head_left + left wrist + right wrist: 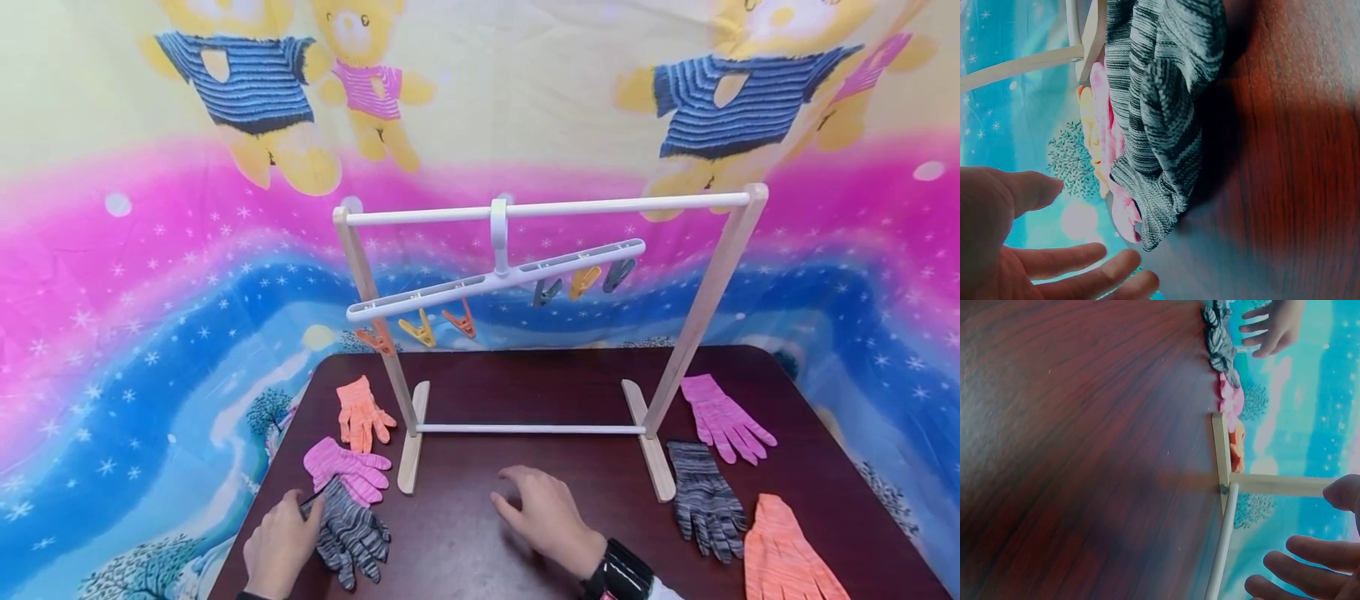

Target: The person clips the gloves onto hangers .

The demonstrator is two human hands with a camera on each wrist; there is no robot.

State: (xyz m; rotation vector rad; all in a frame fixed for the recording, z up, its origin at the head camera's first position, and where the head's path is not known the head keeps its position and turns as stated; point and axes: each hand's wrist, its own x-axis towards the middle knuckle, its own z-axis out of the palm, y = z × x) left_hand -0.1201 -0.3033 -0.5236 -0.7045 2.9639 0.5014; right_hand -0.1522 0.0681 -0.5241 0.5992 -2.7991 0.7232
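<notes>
My left hand (282, 537) hovers at the cuff of a black-and-grey knit glove (347, 532) on the table's left side. In the left wrist view its fingers (1079, 278) are spread, with a gap to the glove (1166, 119). My right hand (546, 515) hangs over the middle of the table, thumb and fingers apart, holding nothing. A pink glove (347, 468) and an orange glove (362, 414) lie behind the grey one. Above, a white hanger (498, 279) with several coloured clips tilts down to the left on the rack's top bar (622, 206).
The wooden rack's right post (701, 321) and lower white bar (528, 429) stand ahead of my hands. On the right lie a pink glove (726, 419), a black-and-grey glove (705, 500) and an orange glove (787, 550). A printed cloth (150, 350) hangs behind the dark table (450, 533).
</notes>
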